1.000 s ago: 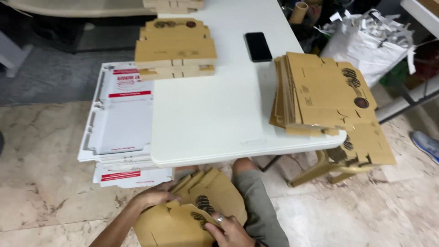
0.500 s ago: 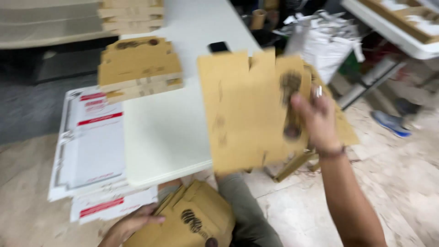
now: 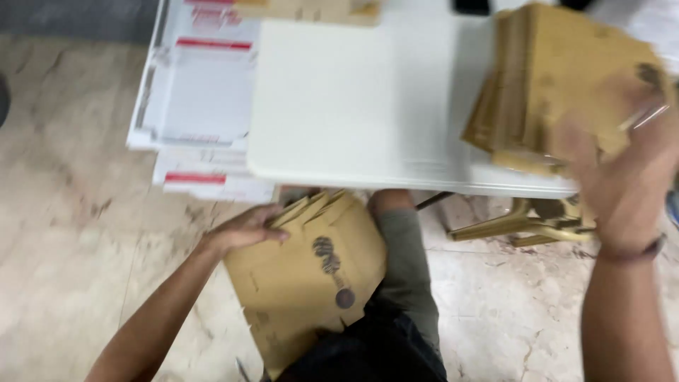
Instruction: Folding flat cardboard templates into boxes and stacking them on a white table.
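My left hand [image 3: 247,230] grips the top edge of the flat brown cardboard bundle [image 3: 308,272] on my lap, while my right hand [image 3: 622,184], blurred, fingers spread, rests on the brown cardboard stack [image 3: 559,78] up-right on the white table [image 3: 353,106].

Motion blur smears the right hand [image 3: 622,177] and cardboard stack [image 3: 559,78].

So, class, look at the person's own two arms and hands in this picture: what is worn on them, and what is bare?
Both forearms are bare, with no sleeves or gloves in view. The right hand has a thin dark band round its wrist and is motion-blurred, so finer detail is lost. The left hand shows nothing at the wrist, and no rings can be made out on either hand.
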